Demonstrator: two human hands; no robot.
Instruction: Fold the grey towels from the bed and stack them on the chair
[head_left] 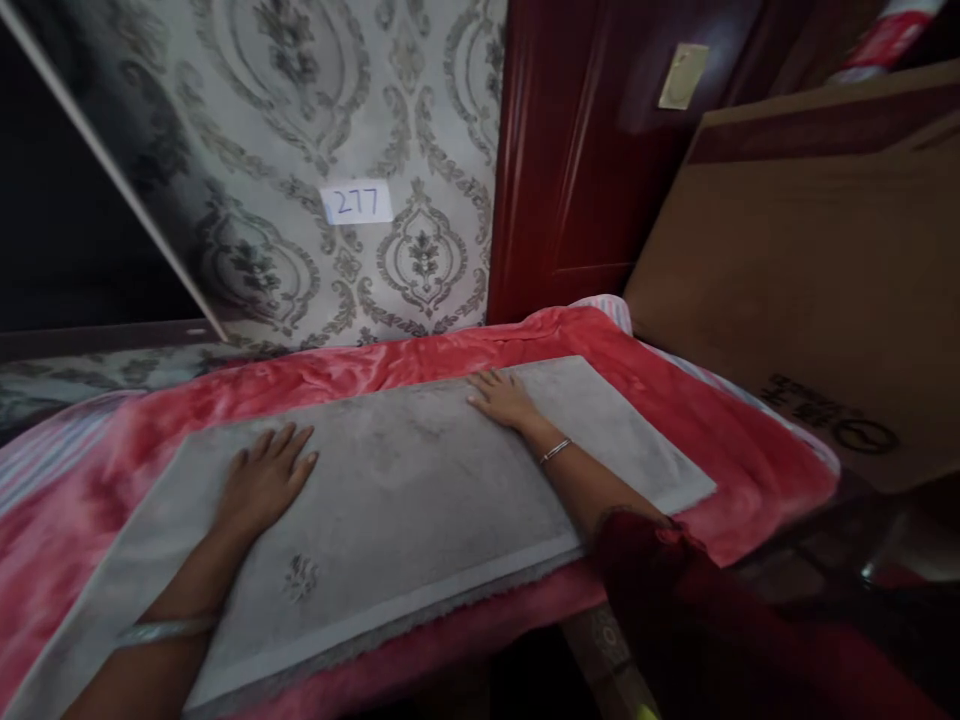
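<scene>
While a gray cloth (420, 490) lies spread flat across a red blanket (705, 415), both hands rest on it palm down: the left hand (262, 482), fingers spread, on its left part, the right hand (504, 400), open, by its far edge. A small motif (301, 578) marks the cloth's near left. Beyond the blanket rises patterned wallpaper (420, 250) bearing a "277" label (357, 203); a cardboard box (795, 280) stands right.
</scene>
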